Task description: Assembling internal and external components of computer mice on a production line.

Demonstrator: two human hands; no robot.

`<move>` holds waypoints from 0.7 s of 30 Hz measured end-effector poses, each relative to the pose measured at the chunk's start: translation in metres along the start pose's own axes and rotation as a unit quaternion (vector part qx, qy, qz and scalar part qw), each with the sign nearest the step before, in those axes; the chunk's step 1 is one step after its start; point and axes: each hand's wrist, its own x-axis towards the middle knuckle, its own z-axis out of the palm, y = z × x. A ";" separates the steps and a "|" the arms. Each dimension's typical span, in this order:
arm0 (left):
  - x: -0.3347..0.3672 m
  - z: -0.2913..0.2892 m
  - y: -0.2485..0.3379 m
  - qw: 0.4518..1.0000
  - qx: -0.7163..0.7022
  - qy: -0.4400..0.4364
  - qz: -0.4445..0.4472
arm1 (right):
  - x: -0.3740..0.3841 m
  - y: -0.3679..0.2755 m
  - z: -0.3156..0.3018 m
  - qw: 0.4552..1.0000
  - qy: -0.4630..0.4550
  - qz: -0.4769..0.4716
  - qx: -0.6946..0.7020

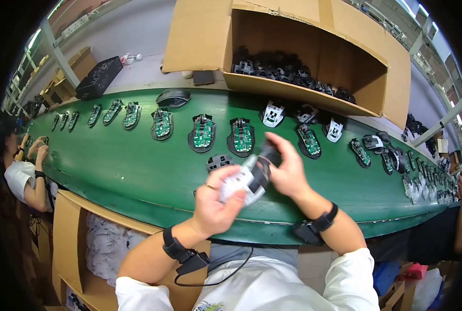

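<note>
My left hand [214, 203] is closed round a white and black computer mouse shell [240, 185], held tilted above the green belt [153, 171]. Against the shell's far right end, my right hand [289, 168] pinches a black plastic piece [269, 154], blurred by motion. Whether the piece is joined to the shell I cannot tell. Just beyond my hands lie mouse bases with green circuit boards [240, 136] and a further circuit-board base [309, 141]. A dark mouse part [219, 162] sits beside my left hand, partly hidden by it.
A large open carton [303, 90] of dark mouse parts stands behind the belt. White shells [273, 114] and a black mouse [173, 98] lie along its far side. A carton with white bags [112, 243] is at lower left. Co-workers sit at left [26, 181] and right [461, 217].
</note>
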 end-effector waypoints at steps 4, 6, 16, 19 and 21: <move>-0.006 0.021 0.002 0.975 0.164 -0.146 0.024 | -0.021 0.026 -0.071 0.970 -0.019 0.120 0.208; 0.005 0.037 -0.002 0.949 0.267 -0.156 0.065 | -0.026 0.033 -0.091 0.963 -0.029 0.114 0.241; 0.000 0.028 -0.003 0.788 0.559 -0.256 0.026 | -0.018 -0.014 -0.089 0.971 -0.171 -0.169 -0.015; 0.003 0.017 -0.008 0.783 0.558 -0.269 0.061 | -0.029 -0.035 -0.064 0.941 -0.259 -0.216 0.001; 0.008 0.002 -0.006 0.762 0.580 -0.277 0.077 | -0.037 -0.033 -0.056 0.923 -0.322 -0.211 -0.010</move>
